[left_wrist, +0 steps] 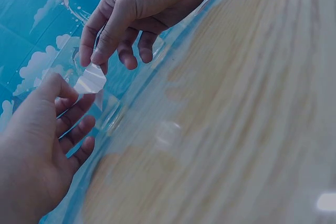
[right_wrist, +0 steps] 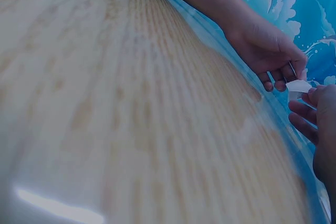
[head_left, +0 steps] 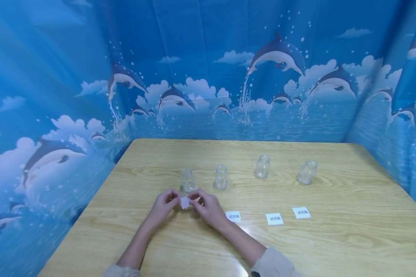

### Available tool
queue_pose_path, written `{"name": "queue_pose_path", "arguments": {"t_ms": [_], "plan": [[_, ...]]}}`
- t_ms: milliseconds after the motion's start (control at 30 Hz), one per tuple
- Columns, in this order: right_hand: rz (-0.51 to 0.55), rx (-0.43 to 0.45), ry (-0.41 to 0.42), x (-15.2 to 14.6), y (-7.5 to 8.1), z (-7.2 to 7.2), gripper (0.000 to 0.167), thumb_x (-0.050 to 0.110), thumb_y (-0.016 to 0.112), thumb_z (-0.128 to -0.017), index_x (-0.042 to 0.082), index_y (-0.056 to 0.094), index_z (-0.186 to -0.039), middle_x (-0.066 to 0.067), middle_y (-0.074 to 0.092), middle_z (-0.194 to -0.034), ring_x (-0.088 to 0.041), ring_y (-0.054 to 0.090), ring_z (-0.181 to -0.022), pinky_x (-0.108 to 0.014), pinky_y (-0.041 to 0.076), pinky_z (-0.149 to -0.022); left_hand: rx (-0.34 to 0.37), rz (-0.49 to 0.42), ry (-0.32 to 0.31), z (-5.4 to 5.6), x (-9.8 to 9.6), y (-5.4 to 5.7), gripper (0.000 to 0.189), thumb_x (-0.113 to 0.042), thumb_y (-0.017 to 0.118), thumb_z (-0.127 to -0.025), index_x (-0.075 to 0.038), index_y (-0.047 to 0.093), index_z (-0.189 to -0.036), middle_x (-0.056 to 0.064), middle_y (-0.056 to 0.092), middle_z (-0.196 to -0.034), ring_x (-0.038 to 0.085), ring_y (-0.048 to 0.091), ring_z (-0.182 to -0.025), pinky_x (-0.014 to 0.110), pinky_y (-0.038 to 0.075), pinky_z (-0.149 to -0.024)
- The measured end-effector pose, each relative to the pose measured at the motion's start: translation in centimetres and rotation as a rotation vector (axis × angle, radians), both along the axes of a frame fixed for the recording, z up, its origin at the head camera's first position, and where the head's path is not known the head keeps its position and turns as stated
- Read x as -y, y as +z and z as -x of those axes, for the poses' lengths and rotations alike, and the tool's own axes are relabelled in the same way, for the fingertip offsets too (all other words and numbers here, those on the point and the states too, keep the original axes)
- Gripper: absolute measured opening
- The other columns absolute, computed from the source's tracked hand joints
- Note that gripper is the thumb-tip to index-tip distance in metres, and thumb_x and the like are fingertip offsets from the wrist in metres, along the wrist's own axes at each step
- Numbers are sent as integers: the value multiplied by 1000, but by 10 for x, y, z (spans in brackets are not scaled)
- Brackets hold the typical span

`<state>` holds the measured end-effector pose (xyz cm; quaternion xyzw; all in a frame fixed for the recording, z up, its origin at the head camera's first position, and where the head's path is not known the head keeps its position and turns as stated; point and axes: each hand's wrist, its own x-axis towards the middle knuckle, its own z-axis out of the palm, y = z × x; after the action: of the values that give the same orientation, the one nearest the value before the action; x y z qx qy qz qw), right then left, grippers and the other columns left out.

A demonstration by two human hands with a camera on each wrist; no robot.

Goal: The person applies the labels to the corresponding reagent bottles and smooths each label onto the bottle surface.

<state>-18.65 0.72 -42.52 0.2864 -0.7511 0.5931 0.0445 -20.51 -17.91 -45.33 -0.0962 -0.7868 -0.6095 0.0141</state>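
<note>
Since a small white label (head_left: pixel 185 202) was being held up by both hands, the step could be read as label prep — probably the backing being peeled away, though a separate backing couldn't be made out for sure. One edge was pinched by the left hand (head_left: pixel 161 207), thumb against index finger, and the opposite edge was gripped the same way by the right hand (head_left: pixel 208 207), with the spare fingers left loosely bent. The piece was held above the table (head_left: pixel 180 250), just in front of the leftmost jar (head_left: pixel 188 181), and its sheet was seen bent in the left wrist view.

For the next move, a careful peel would seem to be called for, with the sticky face kept off the fingertips, and then a straight press onto that nearest jar — no label could be spotted on it. Three similar labels were laid out on the wood: the near one (head_left: pixel 233 216), the middle one (head_left: pixel 274 219) and the far-right one (head_left: pixel 301 212), so more rounds could reasonably be expected.
</note>
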Motion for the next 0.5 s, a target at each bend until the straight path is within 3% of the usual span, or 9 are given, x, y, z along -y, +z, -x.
{"name": "queue_pose_path", "arguments": {"t_ms": [233,500], "plan": [[21,52,-1,1,-1,0,14,-6,57,-86,-10,58,-100,-22,62,-90,-38,60,-60,-39,53,-52,7,44,56,0,1,0,6,5,57,-82,6,56,-88,7,62,-79,15,54,-71,22,46,-62],[19,56,-12,0,-1,0,14,-6,57,-86,-9,59,-99,-21,62,-91,-38,59,-60,-38,53,-51,-26,-5,63,3,2,-3,14,11,62,-76,5,55,-86,12,63,-80,16,58,-77,24,47,-70]]}}
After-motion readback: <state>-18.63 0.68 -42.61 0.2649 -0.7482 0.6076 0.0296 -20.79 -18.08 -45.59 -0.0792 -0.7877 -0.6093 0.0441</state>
